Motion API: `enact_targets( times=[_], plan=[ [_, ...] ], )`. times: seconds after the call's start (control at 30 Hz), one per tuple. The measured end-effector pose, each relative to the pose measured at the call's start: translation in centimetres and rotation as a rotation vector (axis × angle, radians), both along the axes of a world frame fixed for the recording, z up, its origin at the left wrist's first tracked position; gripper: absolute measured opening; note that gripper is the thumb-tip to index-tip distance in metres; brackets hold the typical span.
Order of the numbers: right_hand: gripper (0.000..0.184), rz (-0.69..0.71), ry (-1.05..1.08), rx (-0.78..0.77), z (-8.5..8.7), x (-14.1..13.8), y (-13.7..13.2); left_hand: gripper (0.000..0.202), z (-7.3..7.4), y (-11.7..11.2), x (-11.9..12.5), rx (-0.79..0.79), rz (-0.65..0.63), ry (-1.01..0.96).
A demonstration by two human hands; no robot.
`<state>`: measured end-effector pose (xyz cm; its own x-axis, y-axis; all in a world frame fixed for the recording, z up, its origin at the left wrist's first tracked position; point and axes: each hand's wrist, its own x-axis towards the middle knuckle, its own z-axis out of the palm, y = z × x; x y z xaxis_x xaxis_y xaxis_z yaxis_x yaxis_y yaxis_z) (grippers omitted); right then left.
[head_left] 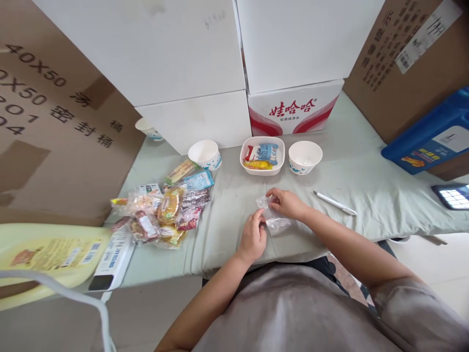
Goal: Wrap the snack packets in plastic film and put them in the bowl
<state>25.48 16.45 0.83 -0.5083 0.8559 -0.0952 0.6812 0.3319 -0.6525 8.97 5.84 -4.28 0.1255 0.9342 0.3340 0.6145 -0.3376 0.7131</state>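
A crumpled clear plastic bag [277, 223] lies on the green cloth in front of me. My left hand [253, 235] pinches its left edge, fingers curled. On the bag's upper part, my right hand [287, 203] has its thumb and fingers closed on the plastic. Beyond the hands stands a white rectangular tub [245, 168] holding a few wrapped snacks, among them a blue packet [268, 152] and a yellow one [258, 165]. Right of it is a white paper bowl [305, 157]. A white pen [335, 203] rests near my right forearm.
Several wrapped snacks [170, 205] are heaped at the left, beside another paper bowl [205, 154]. White boxes [194, 122] wall off the back. A yellow jug [54, 254] and white scale-like device [115, 261] stand left; a blue jug [428, 137] and phone [452, 195] are right.
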Motion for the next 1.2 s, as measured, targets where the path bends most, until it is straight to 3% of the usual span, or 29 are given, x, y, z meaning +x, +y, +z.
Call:
enact_targets(
  times=[0.23, 0.37, 0.43, 0.6, 0.77, 0.9, 1.0, 1.1, 1.2],
  plan=[
    [0.036, -0.095, -0.076, 0.048, -1.5, -0.9, 0.5, 0.049, 0.9, 0.0, 0.2, 0.065, -0.072, 0.102],
    [0.036, -0.07, -0.082, 0.064, -1.4, -0.9, 0.3, 0.04, 2.3, 1.6, -0.3, 0.108, 0.073, 0.074],
    [0.036, -0.063, -0.073, 0.071, -1.4, -1.0, 0.4, 0.032, 2.7, 3.1, -0.6, 0.132, 0.082, 0.07],
    [0.038, -0.044, 0.036, 0.014, -1.4, 0.0, 0.9, 0.027, 1.6, 5.6, -0.6, 0.119, -0.143, 0.178],
    [0.034, -0.253, 0.29, -0.137, -1.6, 2.6, -0.9, 0.024, 0.6, 5.6, -0.6, 0.139, -0.174, 0.184],
    [0.043, -0.177, 0.364, -0.256, -1.8, 4.9, -4.2, 0.022, 0.8, 5.5, -0.7, 0.112, -0.201, 0.263],
    [0.035, -0.148, 0.231, -0.1, -1.2, 5.8, -6.2, 0.025, 1.1, 5.5, -0.5, 0.061, -0.228, 0.346],
    [0.03, -0.121, 0.047, 0.31, -0.3, 5.5, -7.4, 0.03, 1.3, 5.3, -0.3, 0.036, -0.232, 0.397],
    [0.036, 0.066, -0.101, 0.623, -0.1, 4.7, -7.8, 0.033, 1.4, 5.2, -0.2, 0.041, -0.225, 0.418]
  ],
)
